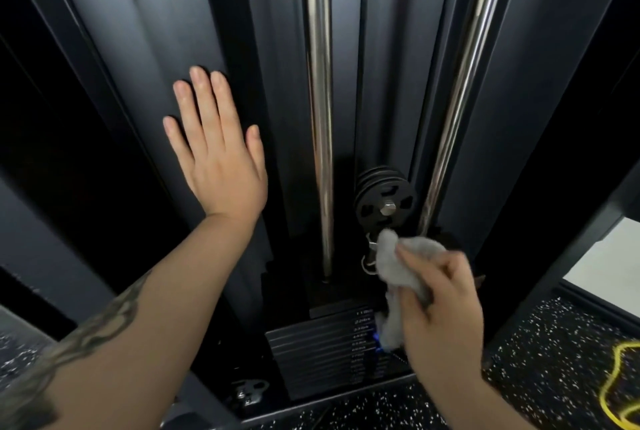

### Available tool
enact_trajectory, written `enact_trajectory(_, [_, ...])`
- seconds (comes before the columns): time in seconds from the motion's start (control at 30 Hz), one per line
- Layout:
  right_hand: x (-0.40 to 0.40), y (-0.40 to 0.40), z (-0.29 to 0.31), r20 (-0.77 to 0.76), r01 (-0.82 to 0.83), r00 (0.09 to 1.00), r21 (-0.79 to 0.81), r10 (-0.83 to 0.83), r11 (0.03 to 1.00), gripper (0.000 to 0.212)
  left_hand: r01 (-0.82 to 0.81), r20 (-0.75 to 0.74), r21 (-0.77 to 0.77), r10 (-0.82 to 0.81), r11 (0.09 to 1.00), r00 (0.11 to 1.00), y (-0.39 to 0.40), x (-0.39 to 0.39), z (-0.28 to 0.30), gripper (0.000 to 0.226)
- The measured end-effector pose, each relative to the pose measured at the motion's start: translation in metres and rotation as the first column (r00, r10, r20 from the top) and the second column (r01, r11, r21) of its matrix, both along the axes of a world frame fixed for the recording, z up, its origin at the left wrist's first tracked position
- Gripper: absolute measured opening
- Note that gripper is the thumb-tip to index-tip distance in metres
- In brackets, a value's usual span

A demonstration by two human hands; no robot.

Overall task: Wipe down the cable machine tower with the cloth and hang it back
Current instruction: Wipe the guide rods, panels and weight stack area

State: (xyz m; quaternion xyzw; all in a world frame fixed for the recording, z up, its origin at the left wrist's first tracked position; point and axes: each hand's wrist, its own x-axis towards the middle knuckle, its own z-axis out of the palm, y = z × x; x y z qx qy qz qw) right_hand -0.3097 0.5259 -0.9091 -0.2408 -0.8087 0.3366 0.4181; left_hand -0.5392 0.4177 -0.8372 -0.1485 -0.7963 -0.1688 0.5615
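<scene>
L hand (221, 155) flat on tower (166, 31); R hand (440, 305) grips cloth (398, 263).

The left hand (221, 166) lies flat on the tower's upright panel (166, 31), at nine o'clock from the two guide rods (320, 100). The pulley (384, 202) sits between the rods; at its six o'clock the right hand (440, 308) holds the cloth (398, 266) above the weight stack (322, 350).

Yellow cord (616, 388) on speckled floor (540, 353)
</scene>
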Motion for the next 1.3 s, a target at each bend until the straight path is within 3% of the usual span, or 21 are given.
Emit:
enact_trajectory(0.1, [0.009, -0.027, -0.007, 0.218, -0.143, 0.971, 0.201, 0.098, 0.969, 0.047, 0.0, 0.014, 0.006, 0.0, 1.0, 1.0, -0.001, 0.001, 0.002, 0.06])
enact_trajectory(0.2, [-0.012, -0.037, -0.009, 0.444, -0.199, 0.893, 0.243, 0.073, 0.95, 0.052, 0.019, 0.019, 0.003, -0.019, 1.0, 1.0, -0.002, 0.002, 0.001, 0.062])
enact_trajectory(0.27, [-0.031, -0.037, -0.003, 0.495, -0.169, 0.869, 0.29, 0.004, 0.942, 0.039, 0.01, 0.021, 0.0, -0.01, 1.0, 1.0, -0.001, 0.002, 0.001, 0.062])
enact_trajectory(0.4, [-0.045, -0.036, 0.008, 0.61, -0.153, 0.792, 0.229, -0.02, 0.961, 0.023, -0.005, 0.022, 0.002, 0.005, 1.0, 1.0, -0.001, 0.003, 0.002, 0.06])
enact_trajectory(0.63, [-0.049, -0.022, 0.013, 0.64, -0.167, 0.769, 0.188, 0.009, 0.968, 0.024, 0.007, 0.049, -0.013, -0.006, 1.0, 0.999, -0.002, 0.003, 0.002, 0.063])
enact_trajectory(0.73, [-0.048, -0.026, 0.004, 0.579, -0.156, 0.813, 0.112, 0.063, 0.981, 0.047, 0.005, 0.04, -0.014, -0.004, 1.0, 0.999, -0.002, 0.002, 0.001, 0.065])
enact_trajectory(0.83, [-0.02, -0.029, -0.011, 0.487, -0.186, 0.871, 0.216, 0.059, 0.958, 0.044, 0.023, 0.035, -0.024, -0.022, 0.999, 0.999, -0.003, 0.001, 0.0, 0.065])
enact_trajectory(0.93, [0.001, -0.034, -0.025, 0.575, -0.235, 0.817, 0.243, 0.055, 0.941, 0.059, 0.016, 0.019, -0.015, -0.016, 1.0, 1.0, -0.002, 0.001, 0.0, 0.064])
enact_trajectory(1.0, [0.0, -0.037, -0.03, 0.568, -0.258, 0.818, 0.212, 0.096, 0.943, 0.056, 0.002, 0.009, -0.007, -0.002, 1.0, 1.0, -0.001, 0.001, 0.001, 0.063])
enact_trajectory(1.13, [-0.022, -0.038, -0.022, 0.52, -0.21, 0.854, 0.308, 0.021, 0.928, 0.057, 0.017, 0.0, -0.007, -0.017, 1.0, 1.0, -0.001, 0.001, 0.0, 0.061])
enact_trajectory(1.3, [-0.016, -0.033, -0.013, 0.553, -0.224, 0.832, 0.277, 0.036, 0.934, 0.055, 0.0, -0.004, -0.006, 0.0, 1.0, 1.0, -0.002, 0.001, 0.0, 0.06])
